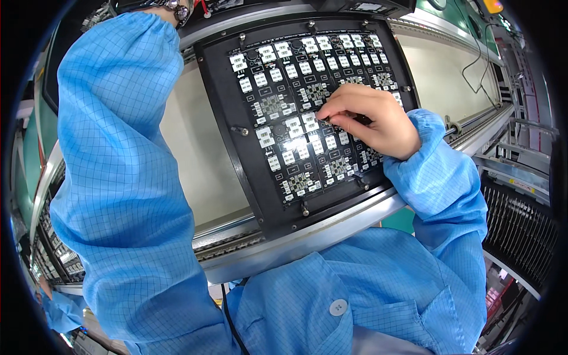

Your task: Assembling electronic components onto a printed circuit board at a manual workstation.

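My right hand is over the middle of a black circuit board panel, thumb and forefinger pinched together. Between the fingertips is a small dark part, held just above the board; its exact kind is too small to make out. White rectangular pads and several round dark parts cover the panel in rows. A black frame with metal pins surrounds the panel. My left arm reaches far forward along the left side. Its wrist wears a metal-banded watch, and the hand beyond is cut off by the top edge.
The frame rests across a conveyor with metal rails along its near and far sides. A pale surface shows beneath. On the right stands a black slotted rack. At lower left, part of another person's blue sleeve shows.
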### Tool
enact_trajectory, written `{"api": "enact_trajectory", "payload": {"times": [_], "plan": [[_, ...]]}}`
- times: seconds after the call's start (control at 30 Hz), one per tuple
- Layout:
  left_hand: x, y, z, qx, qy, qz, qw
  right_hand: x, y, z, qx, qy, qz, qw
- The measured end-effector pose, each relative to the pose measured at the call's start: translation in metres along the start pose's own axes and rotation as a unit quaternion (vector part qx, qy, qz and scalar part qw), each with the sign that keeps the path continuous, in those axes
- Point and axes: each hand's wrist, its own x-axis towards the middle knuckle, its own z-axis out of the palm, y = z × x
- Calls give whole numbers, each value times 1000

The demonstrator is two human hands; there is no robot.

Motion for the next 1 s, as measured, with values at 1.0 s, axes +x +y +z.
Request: {"api": "enact_trajectory", "payload": {"times": [1.0], "plan": [[-128, 113, -77, -616, -86, 110, 775, 110, 54, -133, -196, 160, 12, 967]]}}
